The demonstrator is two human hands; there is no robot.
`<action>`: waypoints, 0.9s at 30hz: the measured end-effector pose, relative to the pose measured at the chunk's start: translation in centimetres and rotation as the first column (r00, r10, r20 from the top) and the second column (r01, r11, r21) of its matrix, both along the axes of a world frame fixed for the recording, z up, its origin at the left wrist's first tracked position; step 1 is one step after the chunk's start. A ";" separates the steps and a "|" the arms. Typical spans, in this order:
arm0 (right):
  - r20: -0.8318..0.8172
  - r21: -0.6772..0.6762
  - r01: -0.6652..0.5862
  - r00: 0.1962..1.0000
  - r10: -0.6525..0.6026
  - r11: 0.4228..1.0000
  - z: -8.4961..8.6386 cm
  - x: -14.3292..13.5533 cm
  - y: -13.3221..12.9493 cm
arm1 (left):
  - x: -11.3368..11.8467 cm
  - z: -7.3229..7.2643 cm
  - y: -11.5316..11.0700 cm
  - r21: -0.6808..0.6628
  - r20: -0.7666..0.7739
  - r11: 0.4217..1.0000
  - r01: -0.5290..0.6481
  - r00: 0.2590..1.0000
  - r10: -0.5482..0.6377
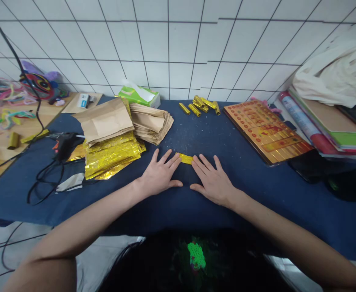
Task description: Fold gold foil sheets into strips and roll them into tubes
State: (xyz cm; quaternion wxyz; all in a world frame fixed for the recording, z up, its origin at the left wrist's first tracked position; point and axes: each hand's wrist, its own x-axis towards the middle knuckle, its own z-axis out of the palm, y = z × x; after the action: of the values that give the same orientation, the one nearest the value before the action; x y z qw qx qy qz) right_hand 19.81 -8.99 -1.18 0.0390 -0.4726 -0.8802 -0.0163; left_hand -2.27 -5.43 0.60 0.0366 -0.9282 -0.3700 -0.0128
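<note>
A narrow piece of gold foil paper [185, 158] lies on the dark blue cloth in front of me, rolled or folded, which I cannot tell. My left hand [161, 173] rests flat with fingers spread, its fingertips over the left end of the foil. On the right end lie the fingertips of my right hand [213, 178], also flat and spread. Only the foil's middle shows between them. Beyond, near the wall, sits a loose heap of small gold foil rolls [200, 103].
Left of my hands are stacked gold foil sheets [114, 156], brown paper pieces [108, 121] and a black glue gun [67, 146] with its cord. A green tissue pack [140, 96] stands behind. To the right lie an orange-gold printed box [267, 132] and a black pouch [308, 166].
</note>
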 end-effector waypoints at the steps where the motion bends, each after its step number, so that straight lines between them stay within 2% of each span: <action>1: 0.002 0.002 -0.006 1.000 0.006 1.000 0.0 0.0 -0.1 | -0.1 -0.1 0.3 0.000 -0.005 1.000 0.000 1.000 0.000; 4: 0.002 0.010 -0.019 1.000 0.019 1.000 0.0 0.1 -0.4 | 0.4 0.0 0.3 0.010 -0.016 0.999 -0.030 0.999 0.030; 7: -0.005 0.017 -0.019 1.000 0.019 1.000 0.2 0.0 -0.4 | 2.0 0.3 -0.8 0.019 -0.003 0.999 -0.050 0.999 0.051; 11: 0.000 -0.001 -0.035 0.999 0.035 0.999 0.2 0.0 -0.2 | 4.4 0.1 -2.2 -0.043 0.050 0.989 0.142 0.989 -0.140; 13: -0.004 -0.011 -0.032 0.999 0.032 0.999 0.2 0.0 -0.2 | 4.8 -0.3 -2.0 -0.053 0.043 0.988 0.142 0.989 -0.139; 17: -0.020 -0.004 -0.001 1.000 0.001 1.000 0.2 0.0 -0.3 | 3.6 -1.1 -0.5 -0.056 0.021 0.995 0.078 0.997 -0.077; 20: -0.015 0.002 0.008 1.000 -0.008 1.000 0.4 0.1 -0.1 | 2.1 -1.0 0.1 -0.049 0.002 0.999 0.024 1.000 -0.024; 23: -0.005 -0.005 0.019 1.000 -0.019 1.000 0.8 0.4 0.6 | 1.3 -0.6 -0.4 -0.030 -0.011 1.000 0.004 1.000 -0.004; 27: -0.004 -0.003 0.034 0.999 -0.034 0.999 1.1 1.1 2.2 | 1.2 0.1 -2.4 -0.016 -0.012 0.999 0.032 0.999 -0.032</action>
State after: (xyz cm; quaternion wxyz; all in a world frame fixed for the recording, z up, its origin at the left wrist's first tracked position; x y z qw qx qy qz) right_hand 20.94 -6.79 -0.10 0.0401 -0.4876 -0.8720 -0.0148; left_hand -1.05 -7.84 0.67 0.0311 -0.9344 -0.3548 -0.0049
